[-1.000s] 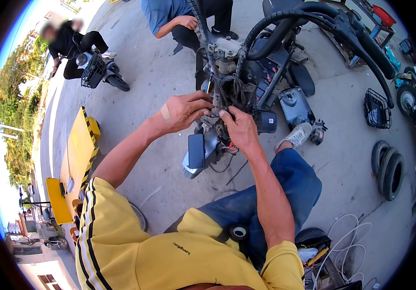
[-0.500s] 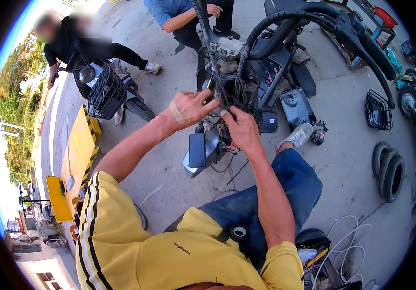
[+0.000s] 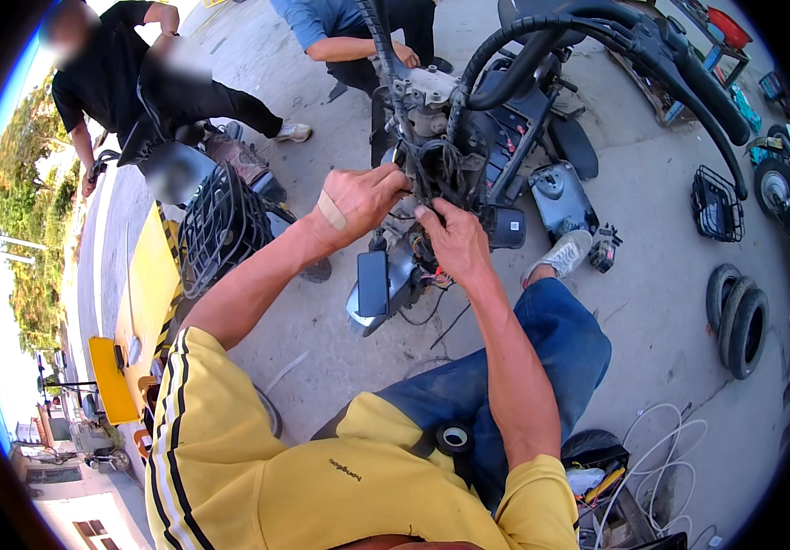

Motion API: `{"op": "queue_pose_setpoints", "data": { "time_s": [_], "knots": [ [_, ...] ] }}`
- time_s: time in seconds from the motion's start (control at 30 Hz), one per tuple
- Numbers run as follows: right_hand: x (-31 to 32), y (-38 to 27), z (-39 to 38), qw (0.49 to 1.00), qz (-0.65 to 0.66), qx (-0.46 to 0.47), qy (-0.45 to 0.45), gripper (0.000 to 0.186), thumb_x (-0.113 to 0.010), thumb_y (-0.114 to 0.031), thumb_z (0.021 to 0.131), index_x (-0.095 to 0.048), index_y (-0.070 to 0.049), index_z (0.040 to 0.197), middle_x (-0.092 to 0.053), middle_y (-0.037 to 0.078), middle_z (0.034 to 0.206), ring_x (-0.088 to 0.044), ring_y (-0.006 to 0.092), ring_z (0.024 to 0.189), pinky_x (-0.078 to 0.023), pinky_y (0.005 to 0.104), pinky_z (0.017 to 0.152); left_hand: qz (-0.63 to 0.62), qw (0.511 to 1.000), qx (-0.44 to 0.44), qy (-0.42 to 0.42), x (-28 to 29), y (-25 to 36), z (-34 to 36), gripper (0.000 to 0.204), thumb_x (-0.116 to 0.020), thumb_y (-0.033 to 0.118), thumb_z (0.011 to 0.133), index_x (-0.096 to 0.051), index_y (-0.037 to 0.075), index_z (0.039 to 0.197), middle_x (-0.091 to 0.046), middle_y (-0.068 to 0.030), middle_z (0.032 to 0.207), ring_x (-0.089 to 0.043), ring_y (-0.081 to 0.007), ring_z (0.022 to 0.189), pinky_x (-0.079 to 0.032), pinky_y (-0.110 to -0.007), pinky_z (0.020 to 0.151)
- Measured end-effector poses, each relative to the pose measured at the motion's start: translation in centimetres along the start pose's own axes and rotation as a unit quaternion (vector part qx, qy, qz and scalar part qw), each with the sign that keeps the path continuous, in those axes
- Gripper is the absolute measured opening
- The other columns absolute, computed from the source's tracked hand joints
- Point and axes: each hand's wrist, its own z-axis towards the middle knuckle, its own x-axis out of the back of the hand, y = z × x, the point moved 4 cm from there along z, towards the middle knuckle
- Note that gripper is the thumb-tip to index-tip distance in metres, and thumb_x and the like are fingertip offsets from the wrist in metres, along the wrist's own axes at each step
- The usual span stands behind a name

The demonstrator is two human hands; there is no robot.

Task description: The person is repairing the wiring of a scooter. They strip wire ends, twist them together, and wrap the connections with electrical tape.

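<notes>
A stripped-down scooter [image 3: 431, 96] stands in front of me, its steering column bare. Dark wires [image 3: 424, 165] hang in a bundle below the handlebar clamp. My left hand [image 3: 358, 203], with a plaster near the wrist, is closed at the left of this bundle, fingertips pinched together; what they hold is hidden. Thumb and forefinger of my right hand [image 3: 456, 238] close on the wires just to the right and lower. Beneath the hands are a phone-like dark rectangle [image 3: 373, 284], a silver-grey fender [image 3: 358, 307] and loose coloured wires [image 3: 436, 275].
A person in blue [image 3: 340, 37] crouches beyond the scooter. At left, another person [image 3: 110, 73] sits astride a scooter with a black basket [image 3: 225, 225]. Tyres [image 3: 745, 330], a loose basket [image 3: 717, 206] and a grey panel [image 3: 562, 202] lie right. White tubing [image 3: 665, 467] coils by a toolbox [image 3: 596, 458].
The scooter with its rider has come closer at the left, and its front has turned. My left hand has shifted slightly at the wires; my right hand stays nearly in place.
</notes>
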Motion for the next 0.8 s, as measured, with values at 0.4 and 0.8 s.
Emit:
{"op": "queue_pose_setpoints", "data": {
  "time_s": [0.4,0.8],
  "knots": [
    [0.3,-0.1,0.0,0.999,-0.028,-0.008,-0.031,0.039,-0.062,-0.042,0.103,-0.068,-0.004,0.098,-0.073,0.021,0.09,-0.069,0.0469,0.091,-0.051,0.0532,0.077,0.069,0.99,-0.12,-0.007,-0.6,-0.5,0.5,0.025,-0.073,0.011,0.078,-0.065,0.01,0.103,-0.065,-0.0042,0.088,-0.069,-0.0235,0.067,-0.054,-0.039,0.059],
    [-0.1,1.5,-0.8,0.996,0.064,0.056,0.005,0.031,-0.068,-0.027,0.1,-0.073,-0.003,0.117,-0.074,0.02,0.109,-0.071,0.0419,0.097,-0.055,0.0462,0.083,0.036,0.997,-0.051,-0.041,-0.4,-0.3,0.3,0.02,-0.075,0.017,0.089,-0.062,0.011,0.102,-0.062,-0.0048,0.086,-0.07,-0.0267,0.072,-0.055,-0.039,0.06]
  ]
}}
